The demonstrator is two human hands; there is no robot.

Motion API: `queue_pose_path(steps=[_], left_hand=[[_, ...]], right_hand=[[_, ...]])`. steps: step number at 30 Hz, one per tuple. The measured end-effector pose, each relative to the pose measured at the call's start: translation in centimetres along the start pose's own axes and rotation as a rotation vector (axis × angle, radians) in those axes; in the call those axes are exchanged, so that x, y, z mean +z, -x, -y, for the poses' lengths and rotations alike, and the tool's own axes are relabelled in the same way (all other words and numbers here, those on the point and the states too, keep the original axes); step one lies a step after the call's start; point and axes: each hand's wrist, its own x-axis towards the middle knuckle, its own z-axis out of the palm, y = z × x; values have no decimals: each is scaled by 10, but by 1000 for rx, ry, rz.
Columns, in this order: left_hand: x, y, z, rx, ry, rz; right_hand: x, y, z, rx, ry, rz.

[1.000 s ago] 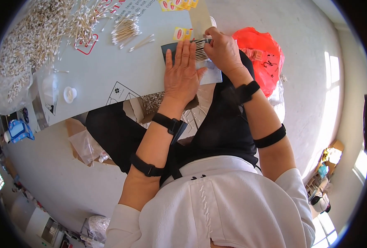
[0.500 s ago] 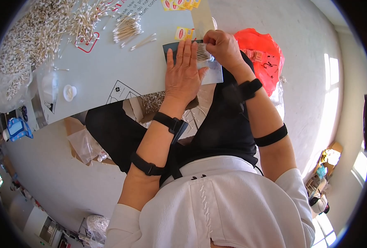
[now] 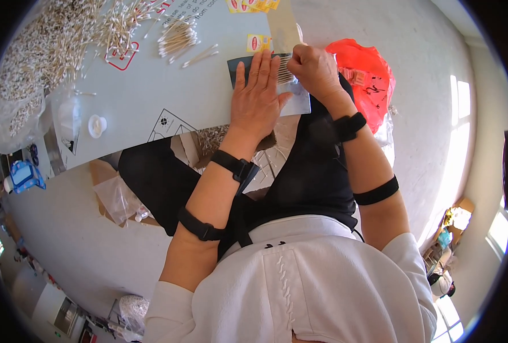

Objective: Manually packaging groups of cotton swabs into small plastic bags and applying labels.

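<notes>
My left hand [image 3: 254, 106] lies flat on a dark sheet [image 3: 234, 67] at the table's right end, fingers stretched out. Between my hands, a row of cotton swabs [image 3: 285, 73] rests side by side on that sheet, partly hidden by the left fingers. My right hand [image 3: 318, 71] is closed in a pinch at the right end of the row; what its fingertips hold is hidden. Just beyond the left fingertips sits a small yellow-and-white printed card [image 3: 258, 43].
Loose cotton swabs [image 3: 178, 37] lie farther left, beside a large heap [image 3: 42, 51] spilling from a clear bag. A small white cup [image 3: 97, 126] stands near the table's front edge. More yellow cards [image 3: 253, 6] lie at the back. A red plastic bag [image 3: 374, 74] hangs at the right.
My right hand has shifted slightly right and toward me, still closed. My left hand has slid a little to the right and stays flat.
</notes>
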Motion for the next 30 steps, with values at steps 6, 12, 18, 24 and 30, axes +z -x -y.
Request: queue_pose_path(steps=[6, 12, 18, 24, 30], left_hand=[[6, -7, -1, 41, 5, -1], [-1, -14, -5, -16, 186, -59], [10, -23, 2, -153, 820, -374], [14, -36, -11, -191, 1000, -431], [14, -44, -17, -190, 1067, -382]], right_hand=[[-1, -2, 3, 23, -56, 109], [-8, 6, -4, 158, -266, -90], [2, 36, -36, 872, -1054, -330], [18, 34, -37, 818, -1642, -116], [27, 35, -30, 827, -1748, -248]])
